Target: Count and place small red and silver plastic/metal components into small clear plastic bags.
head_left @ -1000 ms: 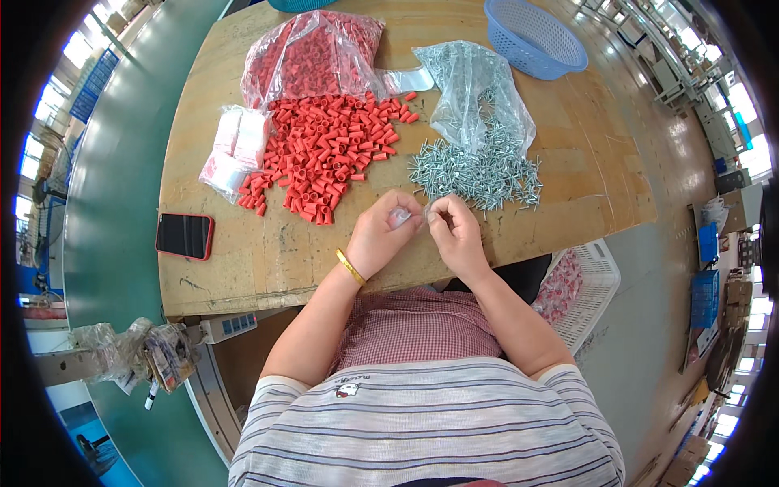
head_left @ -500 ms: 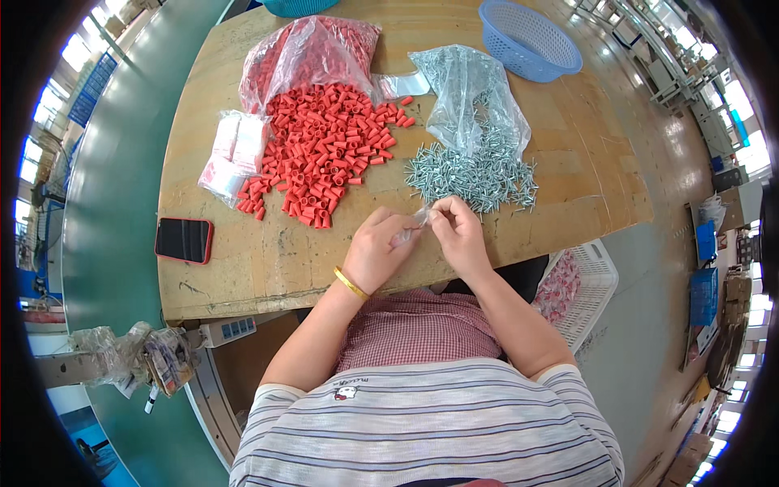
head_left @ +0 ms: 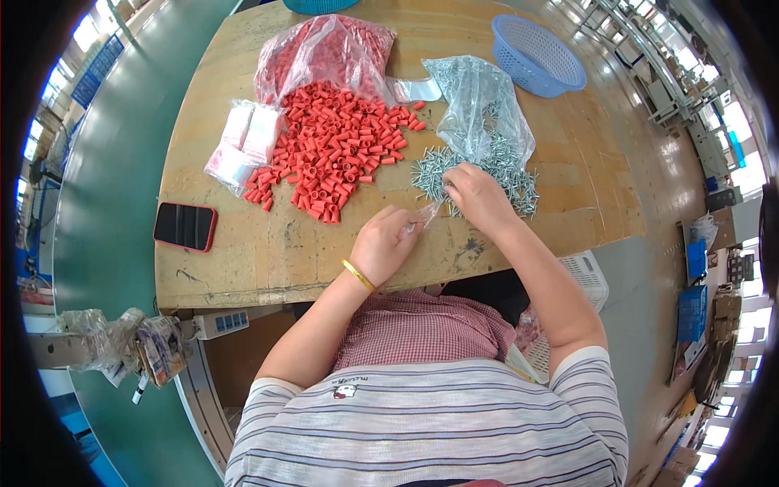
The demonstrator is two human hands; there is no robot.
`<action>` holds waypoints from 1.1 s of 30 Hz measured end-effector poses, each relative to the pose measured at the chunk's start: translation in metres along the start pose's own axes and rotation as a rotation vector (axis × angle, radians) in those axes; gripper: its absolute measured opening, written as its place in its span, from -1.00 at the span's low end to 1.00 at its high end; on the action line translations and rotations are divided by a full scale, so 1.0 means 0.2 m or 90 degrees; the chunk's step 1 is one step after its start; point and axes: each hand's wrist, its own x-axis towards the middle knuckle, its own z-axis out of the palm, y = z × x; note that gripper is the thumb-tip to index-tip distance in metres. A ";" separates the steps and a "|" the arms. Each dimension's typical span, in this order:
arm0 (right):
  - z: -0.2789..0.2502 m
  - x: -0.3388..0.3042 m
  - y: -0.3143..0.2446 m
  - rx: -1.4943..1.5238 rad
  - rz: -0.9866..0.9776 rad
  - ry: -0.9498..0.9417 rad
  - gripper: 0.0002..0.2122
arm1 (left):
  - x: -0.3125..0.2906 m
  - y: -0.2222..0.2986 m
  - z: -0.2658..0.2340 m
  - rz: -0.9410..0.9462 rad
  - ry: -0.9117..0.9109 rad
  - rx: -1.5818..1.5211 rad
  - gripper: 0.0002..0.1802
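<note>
My left hand point(head_left: 385, 245), a yellow bangle at its wrist, is closed around a small clear plastic bag point(head_left: 428, 213) just above the table's near part. The bag's mouth points toward my right hand point(head_left: 479, 197). That hand reaches over the near side of a heap of silvery screws point(head_left: 513, 191), its thumb and fingers pinched together at the heap's edge. What lies between those fingertips is hidden. Behind the heap, a large clear bag point(head_left: 479, 97) lies open with more screws inside. To the left spreads a pile of red plastic caps point(head_left: 345, 146), hollow and tube-shaped.
A larger bag of red caps point(head_left: 333, 57) stands behind their pile. Packs of small clear bags point(head_left: 243, 146) and a phone point(head_left: 185, 226) lie at left. A blue basket point(head_left: 539, 57) sits far right; a white crate point(head_left: 586, 280) stands below the table's right edge.
My right hand has left the small bag and moved forward and right to the screws. My left hand keeps its hold on the bag. The view has shifted slightly.
</note>
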 end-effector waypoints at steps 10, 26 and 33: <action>-0.07 -0.02 0.05 0.405 0.274 0.000 -0.87 | 0.01 0.01 -0.01 -0.019 -0.036 0.011 -0.85; -0.21 -0.09 -0.20 0.622 0.338 -0.128 -0.88 | 0.09 0.12 -0.06 0.157 -0.032 0.186 -0.79; -0.22 -0.11 -0.24 0.348 0.247 -0.143 -0.88 | 0.09 0.11 -0.05 0.184 -0.018 0.191 -0.76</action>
